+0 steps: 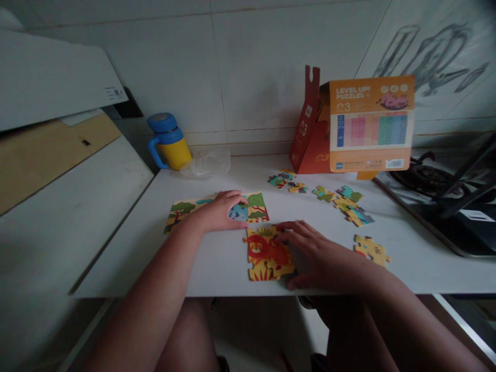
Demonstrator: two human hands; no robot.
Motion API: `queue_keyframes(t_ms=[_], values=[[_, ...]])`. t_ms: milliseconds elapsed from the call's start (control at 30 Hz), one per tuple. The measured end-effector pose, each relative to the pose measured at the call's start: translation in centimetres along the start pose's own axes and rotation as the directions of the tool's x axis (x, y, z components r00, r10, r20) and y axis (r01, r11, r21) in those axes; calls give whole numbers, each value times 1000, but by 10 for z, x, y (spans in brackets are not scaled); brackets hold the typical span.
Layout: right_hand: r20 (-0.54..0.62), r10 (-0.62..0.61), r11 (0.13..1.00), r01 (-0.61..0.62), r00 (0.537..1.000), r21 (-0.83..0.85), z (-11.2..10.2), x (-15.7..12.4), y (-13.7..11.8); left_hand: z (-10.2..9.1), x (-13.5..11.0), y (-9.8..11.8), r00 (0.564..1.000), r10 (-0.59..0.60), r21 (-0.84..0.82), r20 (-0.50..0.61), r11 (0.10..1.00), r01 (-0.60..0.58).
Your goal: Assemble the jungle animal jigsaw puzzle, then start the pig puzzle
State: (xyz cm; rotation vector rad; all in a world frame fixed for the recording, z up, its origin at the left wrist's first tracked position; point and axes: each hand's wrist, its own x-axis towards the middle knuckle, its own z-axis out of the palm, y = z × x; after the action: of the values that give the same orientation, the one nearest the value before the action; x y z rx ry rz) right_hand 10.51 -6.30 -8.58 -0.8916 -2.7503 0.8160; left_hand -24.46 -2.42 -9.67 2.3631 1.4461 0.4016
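Observation:
My left hand (222, 212) lies across a joined puzzle strip (182, 209) with trees and a blue animal. Its fingers curve over the upper part and the thumb rests by the lower edge, gripping the strip from both sides. Just below and to the right lies a joined lion puzzle (263, 253), red and yellow, with knobbed edges. My right hand (310, 253) holds that puzzle by its right side, fingertips at the upper right and thumb near the lower right corner. The palm side of each hand is hidden.
Loose puzzle pieces lie in several groups: some pieces (284, 179) at the back, others (351, 206) at the right, and a yellow piece (372, 250) beside my right wrist. Behind are an orange puzzle box (370, 124), a blue-and-yellow mug (174, 150) and a plastic bag (207, 164). A black stove (437, 206) borders the right.

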Motion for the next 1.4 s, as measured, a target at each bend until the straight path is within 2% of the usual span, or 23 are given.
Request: queue_keyframes(t_ms=[100,267,467,733,933,1133,1400], values=[[-28,0,1000,1,1000,17,0,5,-4,2,1,-2,1000,2,-2,-19,1000,-2],[-239,114,986,-140,964,-93,0,22,-5,3,2,-2,999,-16,-1,-29,1000,16],[-65,129,970,-140,989,-197,-16,39,-9,4,2,-1,1000,-10,-2,-30,1000,10],[17,218,953,-209,976,-218,-22,51,-17,2,5,2,999,4,-28,-39,1000,-5],[109,228,957,-201,968,-209,-27,66,-10,4,7,4,998,15,-17,-57,1000,-16],[118,180,979,-166,977,-118,-24,71,-1,4,5,6,998,21,1,-64,1000,-21],[50,179,981,-174,983,-91,-21,70,-3,7,5,7,998,13,15,-55,1000,-13]])
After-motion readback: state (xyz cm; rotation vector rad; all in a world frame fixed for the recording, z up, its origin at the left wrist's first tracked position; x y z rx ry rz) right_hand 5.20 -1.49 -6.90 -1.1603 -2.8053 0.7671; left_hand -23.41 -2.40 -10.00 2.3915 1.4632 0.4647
